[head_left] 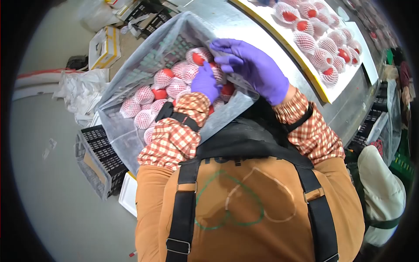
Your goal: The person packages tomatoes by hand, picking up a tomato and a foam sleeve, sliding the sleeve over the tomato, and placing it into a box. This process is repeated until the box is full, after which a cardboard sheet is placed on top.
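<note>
A crate lined with a pale translucent bag point(124, 74) stands in front of me, holding several red fruits in white foam nets point(177, 87). My left hand point(207, 83), in a purple glove, reaches down among them. Its index finger stretches out against a netted fruit point(198, 57) near the crate's far right corner; the other fingers are partly hidden. My right hand point(251, 65), gloved likewise, is over the liner's right edge. Its fingers are extended and slightly curved toward the crate, apart from each other, with no fruit in them.
A white tray with a yellow edge point(321, 87) on the metal table point(349, 102) at right bears more netted fruits. Black crates point(102, 153) sit on the floor at left, near white plastic sheeting point(83, 94). A person's pale sleeve point(379, 187) shows at far right.
</note>
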Action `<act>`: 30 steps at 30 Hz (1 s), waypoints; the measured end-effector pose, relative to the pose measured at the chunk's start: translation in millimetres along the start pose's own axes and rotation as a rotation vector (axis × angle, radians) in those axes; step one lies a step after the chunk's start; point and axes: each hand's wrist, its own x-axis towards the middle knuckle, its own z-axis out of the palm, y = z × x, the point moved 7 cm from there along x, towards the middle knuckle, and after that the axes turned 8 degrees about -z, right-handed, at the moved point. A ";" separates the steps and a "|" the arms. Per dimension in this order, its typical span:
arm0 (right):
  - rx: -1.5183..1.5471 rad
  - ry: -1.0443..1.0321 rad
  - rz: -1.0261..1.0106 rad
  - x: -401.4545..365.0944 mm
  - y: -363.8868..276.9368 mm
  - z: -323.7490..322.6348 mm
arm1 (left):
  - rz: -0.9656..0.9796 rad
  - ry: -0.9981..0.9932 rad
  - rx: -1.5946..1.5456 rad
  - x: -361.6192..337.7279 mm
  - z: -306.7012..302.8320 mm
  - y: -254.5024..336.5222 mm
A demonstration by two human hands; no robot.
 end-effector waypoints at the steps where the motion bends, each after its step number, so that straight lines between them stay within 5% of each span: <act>1: -0.027 0.010 0.065 -6.7 5.7 8.4 | 0.015 0.006 -0.005 7.9 8.8 -5.8; 8: -0.461 -0.028 -0.023 -21.4 42.6 11.8 | 0.173 0.072 -0.020 34.7 35.1 -0.2; 15: -0.690 -0.044 -0.123 -26.0 39.3 13.1 | 0.204 0.105 0.081 13.1 -29.2 13.9; 17: -0.634 -0.036 -0.134 -27.9 34.6 15.6 | 0.256 -0.056 -0.100 0.3 -41.6 10.3; 18: -0.566 0.012 -0.166 -28.1 32.0 15.1 | 0.428 -0.093 -0.540 1.7 -43.6 2.9; 19: -0.494 0.055 -0.199 -26.8 30.8 14.9 | 0.428 -0.085 -0.531 -4.4 -50.9 -4.5; 21: -0.518 0.047 -0.205 -23.6 39.2 9.4 | 0.145 -0.179 -1.211 -11.7 -60.1 -38.3; 23: -0.694 0.050 -0.220 -21.3 41.4 11.9 | 0.001 -0.203 -1.339 -18.2 -57.0 -61.5; 25: -0.736 0.022 -0.209 -15.1 41.4 21.5 | 0.028 -0.126 -1.452 -54.2 -90.9 -61.6; 27: -0.470 0.066 0.126 -12.1 55.8 29.8 | 0.124 -0.066 -1.369 -80.7 -111.8 -59.1; 30: -0.236 0.010 0.289 -8.0 68.0 51.3 | 0.308 0.544 -0.673 -134.7 -178.4 -38.9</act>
